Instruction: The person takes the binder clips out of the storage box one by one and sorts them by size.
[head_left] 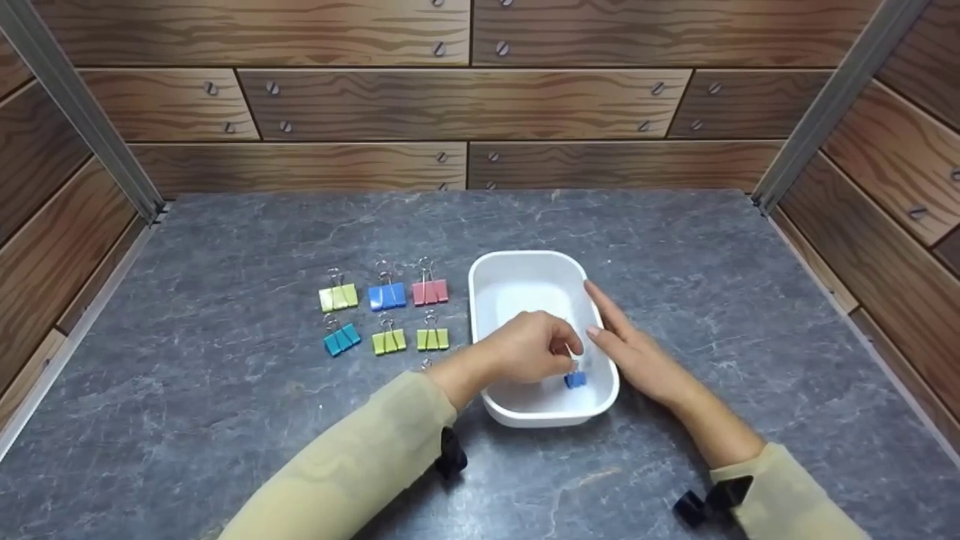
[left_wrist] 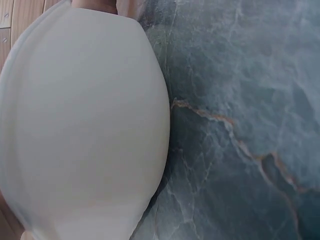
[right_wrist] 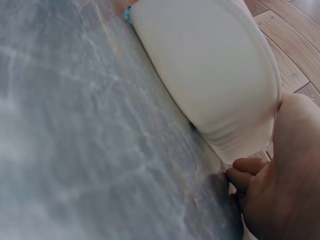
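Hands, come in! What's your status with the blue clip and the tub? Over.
Left hand pinching blue clip inside white tub. Right hand resting open against tub's right rim. Six clips waiting left of tub, nothing blocking.

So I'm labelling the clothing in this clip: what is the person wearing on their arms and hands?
Both hands are bare: the left hand and right hand show no gloves or rings. Each arm wears a long pale khaki sleeve ending at the wrist, with a black camera mount at each cuff.
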